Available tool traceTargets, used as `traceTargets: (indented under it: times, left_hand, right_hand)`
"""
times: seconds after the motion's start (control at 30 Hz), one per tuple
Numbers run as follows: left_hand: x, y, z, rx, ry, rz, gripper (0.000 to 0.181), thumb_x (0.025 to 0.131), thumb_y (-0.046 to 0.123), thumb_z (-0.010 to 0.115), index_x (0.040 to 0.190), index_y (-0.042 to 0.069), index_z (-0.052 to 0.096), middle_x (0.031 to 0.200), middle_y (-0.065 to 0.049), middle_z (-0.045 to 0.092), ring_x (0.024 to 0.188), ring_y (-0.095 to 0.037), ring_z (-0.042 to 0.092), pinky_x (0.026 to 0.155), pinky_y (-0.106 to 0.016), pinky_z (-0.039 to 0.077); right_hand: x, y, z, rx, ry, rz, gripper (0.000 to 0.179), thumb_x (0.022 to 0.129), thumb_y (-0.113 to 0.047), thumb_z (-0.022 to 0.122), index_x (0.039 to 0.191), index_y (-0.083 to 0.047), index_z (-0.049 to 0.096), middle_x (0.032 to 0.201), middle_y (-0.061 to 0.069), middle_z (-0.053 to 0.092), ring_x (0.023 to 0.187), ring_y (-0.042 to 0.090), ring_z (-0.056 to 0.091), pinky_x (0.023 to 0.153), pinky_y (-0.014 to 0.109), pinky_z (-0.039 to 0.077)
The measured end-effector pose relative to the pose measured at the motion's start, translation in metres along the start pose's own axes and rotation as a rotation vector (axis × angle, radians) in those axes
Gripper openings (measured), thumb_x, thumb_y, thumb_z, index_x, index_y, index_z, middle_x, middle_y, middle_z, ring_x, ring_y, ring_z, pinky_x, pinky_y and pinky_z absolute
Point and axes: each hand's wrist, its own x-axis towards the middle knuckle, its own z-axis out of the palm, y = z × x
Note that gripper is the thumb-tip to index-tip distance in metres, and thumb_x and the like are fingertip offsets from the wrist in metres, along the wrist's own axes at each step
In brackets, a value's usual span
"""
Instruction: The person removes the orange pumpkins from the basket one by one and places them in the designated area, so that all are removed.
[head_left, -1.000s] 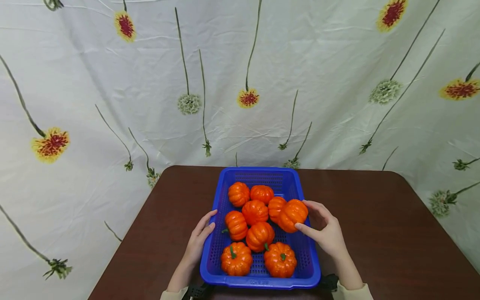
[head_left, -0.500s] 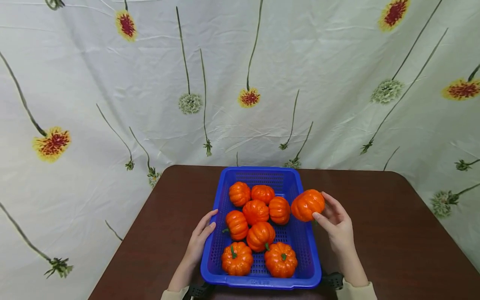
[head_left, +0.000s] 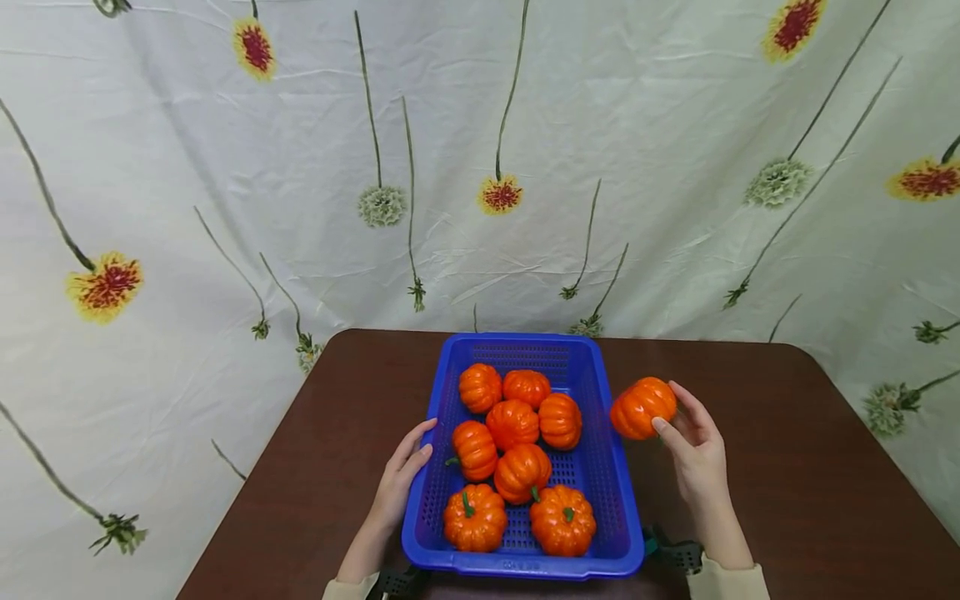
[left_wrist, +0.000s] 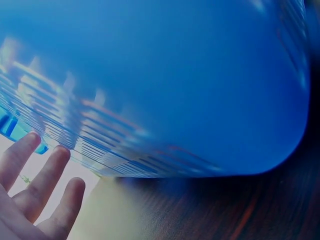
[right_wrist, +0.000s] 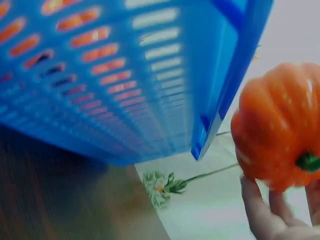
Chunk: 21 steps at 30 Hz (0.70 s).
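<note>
To the right of the blue plastic basket, my right hand holds a small orange pumpkin between thumb and fingers. That pumpkin is raised beside the basket's upper rim in the right wrist view, its green stem facing the camera. Several other orange pumpkins lie inside the basket. My left hand rests against the basket's left side, with fingertips right at the rim. In the left wrist view its fingers are straight, along the slotted outer wall.
Under the basket is a dark brown wooden table, which extends to both sides. Behind its far edge hangs a pale cloth printed with flowers. Dark wrist straps sit near the basket's front corners.
My right hand has lifted the pumpkin out of the basket and carried it right, past the rim. The left hand stays at the basket's left side.
</note>
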Motion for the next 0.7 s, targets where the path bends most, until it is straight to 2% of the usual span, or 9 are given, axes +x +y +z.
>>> traceTargets:
  times: [0.23,0.5,0.7]
  left_hand:
    - [0.0,0.001,0.0,0.009,0.004,0.011,0.043,0.1,0.015,0.04,0.141,0.004,0.036,0.146,-0.019,0.033,0.116,-0.019,0.052,0.086,-0.035,0.05]
    - [0.0,0.001,0.0,-0.001,-0.008,0.023,0.043,0.1,0.014,0.04,0.141,0.002,0.035,0.146,-0.019,0.031,0.117,-0.018,0.051,0.086,-0.035,0.049]
    - [0.0,0.0,0.0,-0.003,-0.007,0.026,0.043,0.1,0.014,0.04,0.141,0.002,0.035,0.146,-0.02,0.031,0.117,-0.018,0.051,0.086,-0.035,0.049]
  right_hand:
    - [0.008,-0.001,-0.013,-0.132,0.055,0.104,0.049,0.087,0.01,0.057,0.134,-0.002,0.047,0.116,-0.005,0.057,0.096,0.006,0.061,0.075,0.017,0.05]
    - [0.019,0.001,-0.024,-0.167,0.132,0.121,0.052,0.086,0.01,0.058,0.133,-0.011,0.048,0.122,-0.001,0.049,0.099,0.008,0.056,0.078,0.016,0.049]
    - [0.026,0.003,-0.029,-0.274,0.214,0.163,0.051,0.087,0.003,0.062,0.135,-0.005,0.045,0.119,-0.004,0.049,0.103,0.009,0.05,0.076,0.012,0.047]
